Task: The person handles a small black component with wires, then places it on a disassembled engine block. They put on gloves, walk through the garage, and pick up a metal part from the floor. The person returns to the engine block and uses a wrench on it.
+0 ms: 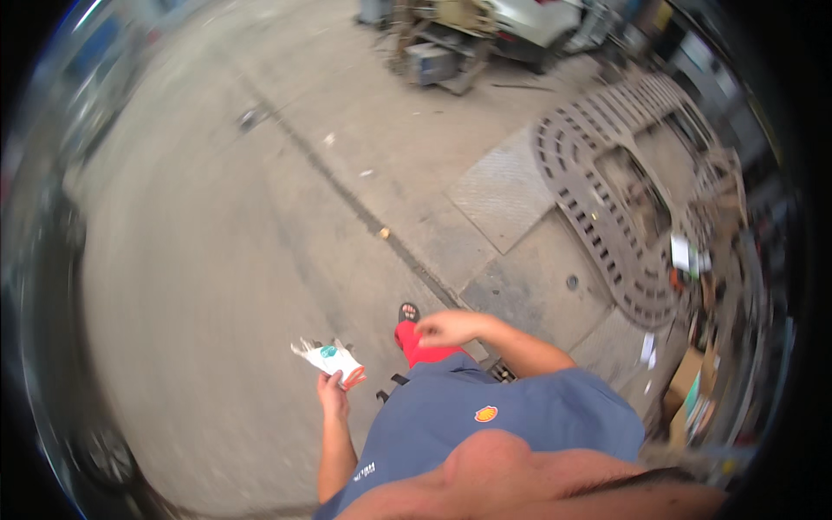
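Gloves [330,358], white with orange cuffs and a teal patch, sit bunched in my left hand [331,394], which is closed around them low at my left side, above the concrete floor [217,260]. My right hand [442,328] hangs in front of my red trousers [418,346], fingers loosely curled and holding nothing. One sandalled foot [409,311] shows just beyond it. Farther right, a large curved slotted metal plate [598,217] lies on the ground beside a checker-plate sheet [503,195], well apart from both hands.
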`<state>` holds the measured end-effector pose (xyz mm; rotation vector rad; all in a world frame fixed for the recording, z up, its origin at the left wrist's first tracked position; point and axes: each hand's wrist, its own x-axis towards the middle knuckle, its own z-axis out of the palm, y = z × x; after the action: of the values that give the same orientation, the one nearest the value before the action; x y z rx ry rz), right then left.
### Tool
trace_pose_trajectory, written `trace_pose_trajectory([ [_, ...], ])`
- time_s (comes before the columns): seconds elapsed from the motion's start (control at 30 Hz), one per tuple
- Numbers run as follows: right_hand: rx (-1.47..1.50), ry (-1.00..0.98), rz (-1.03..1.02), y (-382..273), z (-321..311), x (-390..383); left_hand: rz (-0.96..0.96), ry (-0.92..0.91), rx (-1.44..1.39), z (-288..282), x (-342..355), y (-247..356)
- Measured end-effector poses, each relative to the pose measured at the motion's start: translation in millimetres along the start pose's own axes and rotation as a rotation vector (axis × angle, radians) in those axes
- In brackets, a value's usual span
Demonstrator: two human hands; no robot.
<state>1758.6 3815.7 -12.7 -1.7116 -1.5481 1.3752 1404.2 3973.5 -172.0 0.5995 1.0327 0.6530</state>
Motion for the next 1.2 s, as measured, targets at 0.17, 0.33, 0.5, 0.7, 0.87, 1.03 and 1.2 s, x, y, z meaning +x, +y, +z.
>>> trace_pose_trajectory([
  [0.17,0.337,-0.011,-0.075,68,37,142,-0.026,-0.297,-0.028,158,51,74],
  [0.33,0.471,0.34,-0.015,36,-14,223,-0.152,-0.461,0.052,176,148,115],
  [0.5,0.559,0.799,0.172,74,-21,261,-0.454,-0.538,0.43,204,215,137],
  [0.7,0.705,1.263,0.288,29,-74,295,-0.468,-0.958,1.019,245,329,196],
  [0.87,0.834,1.342,0.351,3,-77,328,0.264,-1.321,0.977,293,333,251],
  [1.03,1.693,1.044,0.24,13,-127,396,0.659,-1.329,1.07,325,369,285],
  [1.2,1.446,0.993,0.219,18,-196,451,0.887,-1.039,1.515,320,419,309],
])
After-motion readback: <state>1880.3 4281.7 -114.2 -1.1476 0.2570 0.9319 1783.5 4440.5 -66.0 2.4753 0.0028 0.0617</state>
